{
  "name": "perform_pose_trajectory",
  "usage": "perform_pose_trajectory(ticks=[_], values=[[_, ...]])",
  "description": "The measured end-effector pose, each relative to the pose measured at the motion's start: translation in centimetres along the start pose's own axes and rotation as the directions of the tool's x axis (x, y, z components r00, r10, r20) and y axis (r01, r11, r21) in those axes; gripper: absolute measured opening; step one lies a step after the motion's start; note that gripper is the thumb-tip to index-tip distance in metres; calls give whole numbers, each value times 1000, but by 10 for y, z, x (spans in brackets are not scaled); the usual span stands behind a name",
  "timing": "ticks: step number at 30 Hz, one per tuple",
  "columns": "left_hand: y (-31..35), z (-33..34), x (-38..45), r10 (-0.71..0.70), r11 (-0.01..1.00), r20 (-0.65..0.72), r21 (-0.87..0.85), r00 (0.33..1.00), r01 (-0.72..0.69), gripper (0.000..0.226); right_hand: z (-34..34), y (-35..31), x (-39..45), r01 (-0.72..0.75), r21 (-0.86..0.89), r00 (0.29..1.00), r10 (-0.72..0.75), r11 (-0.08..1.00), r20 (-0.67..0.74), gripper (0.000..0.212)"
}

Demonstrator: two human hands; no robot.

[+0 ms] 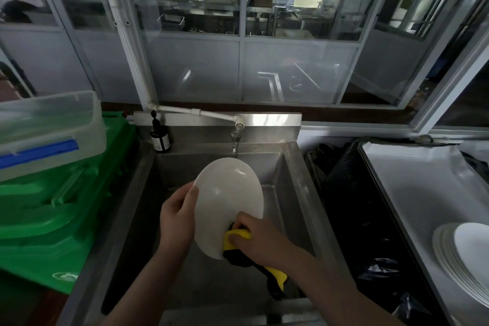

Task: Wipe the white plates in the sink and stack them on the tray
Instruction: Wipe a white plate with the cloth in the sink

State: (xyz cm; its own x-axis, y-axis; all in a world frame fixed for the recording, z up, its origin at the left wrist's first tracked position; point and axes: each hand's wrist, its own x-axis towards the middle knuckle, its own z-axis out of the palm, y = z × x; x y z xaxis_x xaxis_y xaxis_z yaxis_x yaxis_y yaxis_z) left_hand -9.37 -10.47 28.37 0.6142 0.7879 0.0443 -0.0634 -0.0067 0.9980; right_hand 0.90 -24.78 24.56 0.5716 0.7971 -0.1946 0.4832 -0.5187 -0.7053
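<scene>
Left hand: the left hand (176, 216) was closed on the left rim of the plate (229, 201), thumb lying on the face, the other digits hidden behind it.
Right hand: the right hand (258, 239) was curled around a yellow and black cloth (236, 239), pressing it against the plate's lower right edge.
Plate: white, tilted up on edge, held above the sink (296, 180) at the centre of the frame, just below the tap (236, 137).
Cloth: a loose tail hung down under the right wrist, toward the lower centre.
Stacked plates: a stack of white plates (468, 257) sat at the lower right edge of the frame on the tray (412, 193), well apart from the sink.
Bottle: a dark bottle (159, 137) stood on the sink's back left corner; its white label carried print too small to read.
Crate: a green crate (53, 219) filled the left of the frame, with a pale oval logo at lower left, not legible.
Box: a clear plastic box (50, 127) with a blue clip rested on the crate at upper left.
</scene>
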Motion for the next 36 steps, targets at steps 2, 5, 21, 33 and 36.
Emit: perform_pose_trajectory(ticks=[2, 5, 21, 33, 36], values=[[0, 1, 1, -4, 1000, -8, -15, 1000, 4, 24, 0, -2, 0, -10, 16, 1000, 10, 1000, -7, 14], [-1, 4, 2, -11, 1000, -19, -18, 1000, 11, 24, 0, -6, 0, -10, 3, 1000, 10, 1000, -26, 15], [-11, 9, -3, 18, 1000, 55, 3, 998, -18, 23, -14, -28, 10, -35, 282, 958, 112, 959, -262, 12], [-15, 23, -13, 17, 998, 147, 50, 989, -25, 21, -51, -31, 33, 10, 353, 889, 153, 936, -432, 12], [-12, 26, -13, 18, 998, 160, 59, 987, -28, 25, -51, -27, 37, 5, 425, 844, 224, 905, -488, 10]])
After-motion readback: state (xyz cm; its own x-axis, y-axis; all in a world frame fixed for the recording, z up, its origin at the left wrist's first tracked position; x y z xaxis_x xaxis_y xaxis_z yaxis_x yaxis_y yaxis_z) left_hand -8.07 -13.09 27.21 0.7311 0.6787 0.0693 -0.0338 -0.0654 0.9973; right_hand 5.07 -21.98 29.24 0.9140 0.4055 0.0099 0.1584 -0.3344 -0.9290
